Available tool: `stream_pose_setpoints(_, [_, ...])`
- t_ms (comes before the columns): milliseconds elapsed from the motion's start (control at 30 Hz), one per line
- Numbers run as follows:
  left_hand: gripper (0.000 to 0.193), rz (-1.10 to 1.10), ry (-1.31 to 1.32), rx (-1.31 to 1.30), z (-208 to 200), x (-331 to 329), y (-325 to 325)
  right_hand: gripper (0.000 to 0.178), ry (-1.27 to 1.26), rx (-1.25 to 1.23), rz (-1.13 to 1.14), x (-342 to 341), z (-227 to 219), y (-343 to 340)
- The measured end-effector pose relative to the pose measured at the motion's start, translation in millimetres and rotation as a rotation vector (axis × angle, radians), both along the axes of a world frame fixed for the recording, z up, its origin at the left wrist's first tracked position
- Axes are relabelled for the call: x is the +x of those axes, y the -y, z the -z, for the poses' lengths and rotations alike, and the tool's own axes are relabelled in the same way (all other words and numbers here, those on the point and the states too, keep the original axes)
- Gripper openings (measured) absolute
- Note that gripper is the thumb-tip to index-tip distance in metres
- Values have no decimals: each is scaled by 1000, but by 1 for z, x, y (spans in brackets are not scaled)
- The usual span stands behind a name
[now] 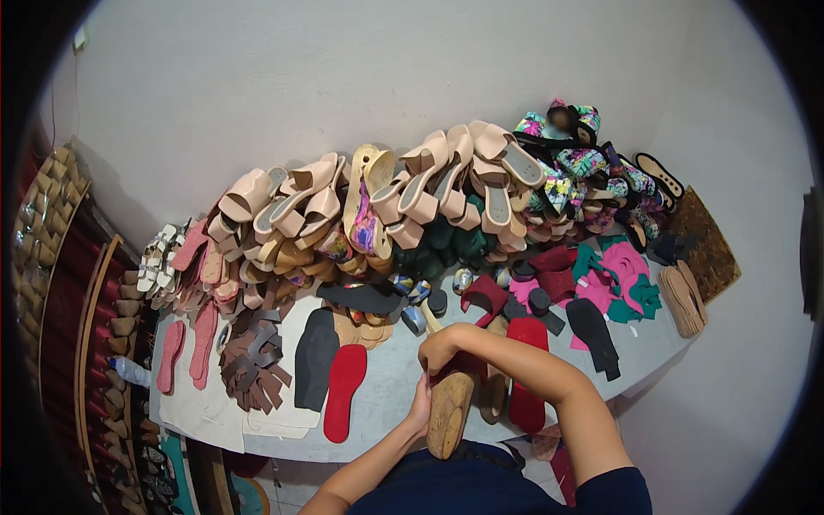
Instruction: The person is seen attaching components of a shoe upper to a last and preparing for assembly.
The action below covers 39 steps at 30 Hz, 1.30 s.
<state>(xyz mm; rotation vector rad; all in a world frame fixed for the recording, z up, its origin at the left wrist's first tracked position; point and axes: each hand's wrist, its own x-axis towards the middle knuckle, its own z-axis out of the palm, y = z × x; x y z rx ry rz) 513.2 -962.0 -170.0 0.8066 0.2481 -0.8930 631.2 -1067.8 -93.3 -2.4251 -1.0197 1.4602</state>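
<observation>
A worn wooden shoe last (451, 418) is held near my body at the table's front edge, its heel end toward me. Dark red upper material (463, 364) wraps across its far part. My left hand (419, 405) grips the left side of the last, fingers partly hidden behind it. My right hand (439, 348) reaches over from the right, its fingers closed at the dark red material; the fingertips are mostly hidden. Just right of the last lie another last (493, 393) and a red sole piece (527, 378). A second red sole piece (346, 393) lies to the left.
Beige heeled sandals (421, 180) and floral sandals (566, 163) are piled along the wall. Brown strips (255, 360), black sole pieces (315, 356), pink and green scraps (625, 275) and tan sole pieces (683, 300) cover the table (395, 412). Shelves of lasts (43, 223) stand left.
</observation>
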Motion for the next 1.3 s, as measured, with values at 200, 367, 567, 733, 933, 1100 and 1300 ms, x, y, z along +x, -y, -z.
stream_pose_setpoints(200, [67, 29, -15, -8, -5, 1, 0, 31, -113, 22, 12, 15, 12, 0])
stream_pose_setpoints(367, [69, 80, 7, 36, -13, 2, 5, 48, -111, 27, 33, 28, -1, 27])
stream_pose_setpoints(567, [70, 49, 2, -39, 11, 6, -1, 27, 448, -105, 282, 42, -50, 96])
stream_pose_setpoints(733, [82, 34, 33, 27, 4, 4, 2, 28, 785, -134, 513, 26, -83, 94])
stream_pose_setpoints(933, [69, 37, 15, 16, 9, 0, 5, 31, 215, 820, 553, 2, -55, 53])
stream_pose_setpoints(1100, [70, -29, 102, -9, 22, -2, -4, 19, -542, 1093, 1029, -35, -14, 20])
stream_pose_setpoints(1300, [58, -112, 58, -73, 8, -6, -12, 50, -258, 1084, 1384, -77, 1, 49])
